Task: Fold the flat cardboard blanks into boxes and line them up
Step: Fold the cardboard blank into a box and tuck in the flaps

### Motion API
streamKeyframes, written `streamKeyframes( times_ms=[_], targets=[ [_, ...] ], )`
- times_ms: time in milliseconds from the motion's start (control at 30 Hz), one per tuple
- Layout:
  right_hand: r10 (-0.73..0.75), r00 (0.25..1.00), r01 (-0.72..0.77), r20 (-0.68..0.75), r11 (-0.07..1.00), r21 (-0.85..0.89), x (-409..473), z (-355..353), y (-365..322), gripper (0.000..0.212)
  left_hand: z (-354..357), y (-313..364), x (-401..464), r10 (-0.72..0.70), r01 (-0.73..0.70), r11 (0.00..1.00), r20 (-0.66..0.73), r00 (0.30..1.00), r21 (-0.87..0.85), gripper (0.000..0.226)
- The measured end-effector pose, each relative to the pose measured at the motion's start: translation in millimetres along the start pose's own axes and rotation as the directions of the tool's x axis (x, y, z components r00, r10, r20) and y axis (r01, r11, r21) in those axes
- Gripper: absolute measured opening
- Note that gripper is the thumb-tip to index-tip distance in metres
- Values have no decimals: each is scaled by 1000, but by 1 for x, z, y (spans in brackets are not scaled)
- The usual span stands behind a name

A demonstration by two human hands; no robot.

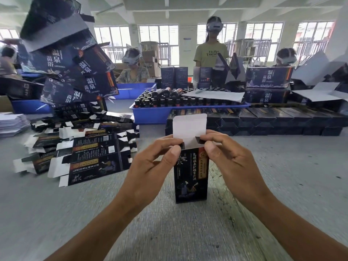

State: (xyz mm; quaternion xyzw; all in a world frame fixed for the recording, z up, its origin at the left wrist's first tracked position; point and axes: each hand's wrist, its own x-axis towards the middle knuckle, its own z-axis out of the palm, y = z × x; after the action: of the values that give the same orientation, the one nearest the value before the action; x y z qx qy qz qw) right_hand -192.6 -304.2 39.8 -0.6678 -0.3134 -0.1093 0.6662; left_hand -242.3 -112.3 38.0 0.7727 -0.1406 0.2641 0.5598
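While left hand (150,162) and right hand (231,159) each pinched a side dust flap of the upright dark printed cardboard box (191,178), best move looked like folding both inward before tucking the white top flap (189,125).

Left grip (150,162) and right grip (227,157) raised, fingertips pinched.

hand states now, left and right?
Left hand: pinching the left side flap of the upright box.
Right hand: pinching the right side flap of the same box.

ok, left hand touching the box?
Touching. Head view: left hand pinches a side flap at the top of the upright box.
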Motion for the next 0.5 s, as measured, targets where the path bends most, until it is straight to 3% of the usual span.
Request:
streamKeyframes(
  times_ms=[233,400,500],
  targets=[
    [-44,999,45,-10,999,28,-2,1,2,16,0,1,0,15,-17,999,-39,999,-46,26],
    [-47,999,48,-8,997,56,-2,1,-2,37,1,-1,-1,19,-20,999,-36,999,-30,26],
    [-84,996,84,-17,996,36,-3,4,-6,29,1,0,-1,27,-28,999,-27,999,-37,25]
  ],
)
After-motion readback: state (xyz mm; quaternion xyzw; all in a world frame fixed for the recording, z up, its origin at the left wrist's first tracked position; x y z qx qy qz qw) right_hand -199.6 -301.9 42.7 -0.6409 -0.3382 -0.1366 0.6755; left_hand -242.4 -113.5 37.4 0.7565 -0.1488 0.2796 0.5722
